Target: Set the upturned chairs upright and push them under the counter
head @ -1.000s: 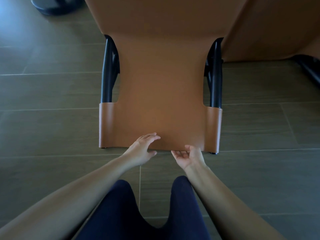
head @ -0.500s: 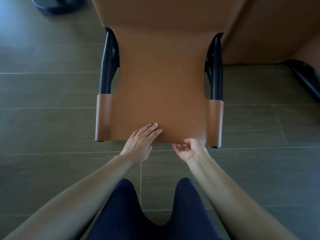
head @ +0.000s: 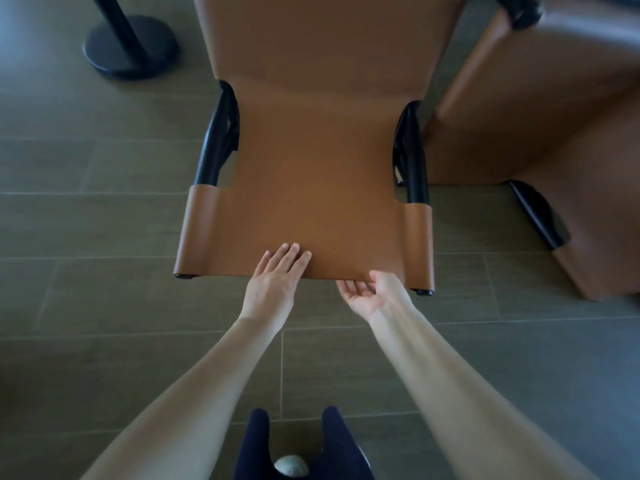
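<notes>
The left hand (head: 273, 277) lies flat, fingers straight, on the near edge of the tan chair (head: 311, 188). The right hand (head: 372, 294), palm up, hooks curled fingers under that edge. The tan chair fills the centre, with a second chair (head: 554, 116) just right and a round black base (head: 131, 46) far left.

Both our bare arms reach forward and down, almost straight, and come closer together toward the hands. Our left hand (head: 273, 282) is palm down, its fingers straight and together, lying flat on the chair (head: 311, 188). Our right hand (head: 372, 294) is palm up, its fingers curled at the chair's near edge.
</notes>
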`<action>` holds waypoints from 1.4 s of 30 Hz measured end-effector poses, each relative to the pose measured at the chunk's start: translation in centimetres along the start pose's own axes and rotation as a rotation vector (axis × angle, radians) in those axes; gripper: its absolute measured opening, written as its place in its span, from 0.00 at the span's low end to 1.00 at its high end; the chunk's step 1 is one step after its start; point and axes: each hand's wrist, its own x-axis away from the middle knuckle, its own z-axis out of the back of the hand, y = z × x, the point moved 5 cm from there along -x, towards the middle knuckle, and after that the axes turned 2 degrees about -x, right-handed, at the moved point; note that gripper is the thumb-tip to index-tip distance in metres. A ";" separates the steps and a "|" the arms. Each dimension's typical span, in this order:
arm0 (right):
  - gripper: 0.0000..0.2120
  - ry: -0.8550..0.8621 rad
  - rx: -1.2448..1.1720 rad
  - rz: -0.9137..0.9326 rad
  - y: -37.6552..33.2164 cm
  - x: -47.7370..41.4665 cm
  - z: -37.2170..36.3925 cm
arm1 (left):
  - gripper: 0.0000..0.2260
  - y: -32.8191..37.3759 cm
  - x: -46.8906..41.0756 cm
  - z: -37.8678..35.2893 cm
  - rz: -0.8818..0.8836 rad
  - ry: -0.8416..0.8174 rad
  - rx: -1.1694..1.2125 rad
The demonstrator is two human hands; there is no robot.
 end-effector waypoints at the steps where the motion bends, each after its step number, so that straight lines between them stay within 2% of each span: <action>1: 0.10 0.006 -0.003 -0.002 -0.5 1.0 -0.8 | 0.29 0.2 -0.5 1.2 -0.005 -0.042 -0.025; 9: 0.09 0.035 -0.015 -0.042 -3.8 8.5 -7.4 | 0.37 2.0 -4.9 10.8 -0.011 -0.318 -0.158; 16: 0.11 0.099 0.075 -0.017 -6.8 13.4 -13.4 | 0.35 3.2 -9.3 18.5 -0.068 -0.394 -0.184; 22: 0.09 0.163 0.101 0.011 -9.0 16.5 -18.1 | 0.33 3.7 -13.3 24.5 -0.165 -0.421 -0.214; 26: 0.12 0.172 0.114 0.026 -10.5 19.2 -21.5 | 0.34 3.7 -15.7 28.3 -0.197 -0.465 -0.220; 33: 0.13 0.181 0.128 0.045 -13.7 21.7 -26.9 | 0.33 4.1 -20.3 33.9 -0.234 -0.460 -0.195; 42: 0.12 0.134 0.194 0.063 -17.6 23.1 -32.8 | 0.28 3.5 -24.9 38.7 -0.176 -0.276 -0.119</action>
